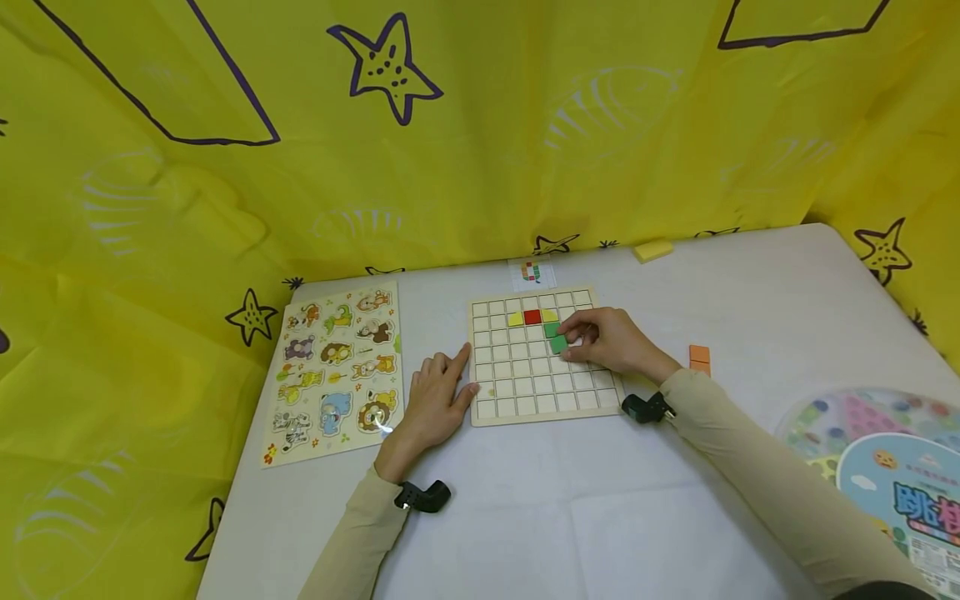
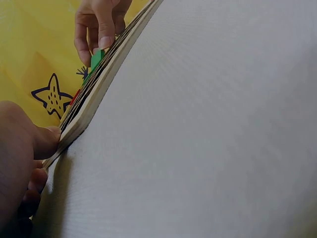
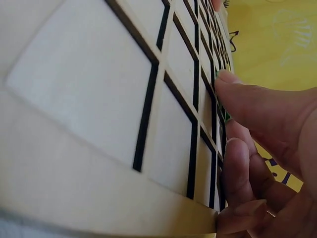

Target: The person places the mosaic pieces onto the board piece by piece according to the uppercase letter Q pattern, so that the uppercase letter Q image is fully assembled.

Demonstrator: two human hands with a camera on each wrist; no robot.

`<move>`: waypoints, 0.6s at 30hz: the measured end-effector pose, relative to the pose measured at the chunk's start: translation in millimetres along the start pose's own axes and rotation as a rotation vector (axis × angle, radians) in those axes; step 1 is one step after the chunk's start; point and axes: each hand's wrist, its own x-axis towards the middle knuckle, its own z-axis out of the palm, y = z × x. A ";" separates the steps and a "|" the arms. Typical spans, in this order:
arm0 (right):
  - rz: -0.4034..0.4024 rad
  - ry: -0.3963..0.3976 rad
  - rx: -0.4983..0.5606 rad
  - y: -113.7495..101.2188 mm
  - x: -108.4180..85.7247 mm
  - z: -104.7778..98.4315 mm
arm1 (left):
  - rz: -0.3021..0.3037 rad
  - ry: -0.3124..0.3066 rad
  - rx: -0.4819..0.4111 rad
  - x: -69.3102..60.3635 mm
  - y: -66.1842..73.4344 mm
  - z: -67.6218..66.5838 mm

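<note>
The right hand (image 1: 613, 340)'s fingers are pinching a green tile (image 1: 558, 344); the left hand (image 1: 432, 398), fingers apart, is touching the grid board (image 1: 525, 386)'s left edge, tabletop (image 1: 525, 517) spreading nearer.

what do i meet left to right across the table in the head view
Animal puzzle board → left hand → wooden grid board → right hand → orange tiles → blue round label

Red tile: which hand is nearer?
Right. The right hand is right of the red tile, pinching a green tile; the left hand is farther, at the left edge of the grid board.
</note>
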 end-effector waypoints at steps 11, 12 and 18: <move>0.006 -0.006 -0.011 -1.2 0.4 0.3 | 0.002 -0.003 0.000 0.3 0.7 0.0; 0.009 -0.006 -0.015 -1.3 0.6 0.4 | 0.002 -0.002 -0.001 0.3 0.7 0.0; 0.010 -0.005 -0.044 -1.6 2.0 1.8 | 0.007 -0.001 0.005 0.7 -0.5 0.4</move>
